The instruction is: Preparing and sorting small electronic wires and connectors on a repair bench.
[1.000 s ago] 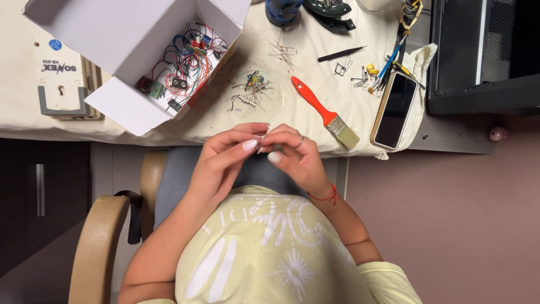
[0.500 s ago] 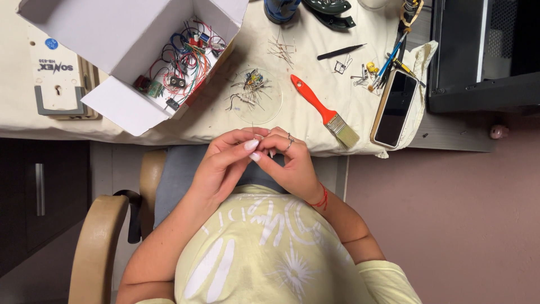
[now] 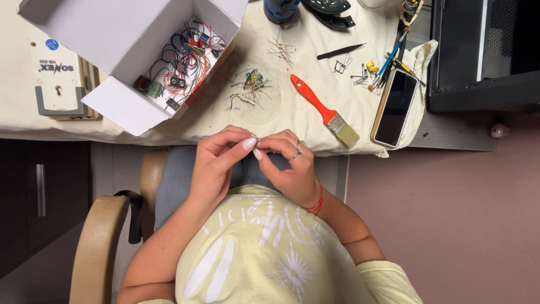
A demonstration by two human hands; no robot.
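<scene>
Your left hand [image 3: 216,163] and right hand [image 3: 289,166] pinch together, contents too small to tell. Open white cardboard box [image 3: 121,107] holds coloured wires [image 3: 188,62]; clear round dish [image 3: 270,110] holds small components [image 3: 250,84].

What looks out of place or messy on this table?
The phone overhangs the cloth's edge. Loose component leads lie scattered above the dish. Both hands pinch something too small to make out.

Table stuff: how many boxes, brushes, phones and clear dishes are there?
Boxes: 1
Brushes: 1
Phones: 1
Clear dishes: 1
Total: 4
</scene>
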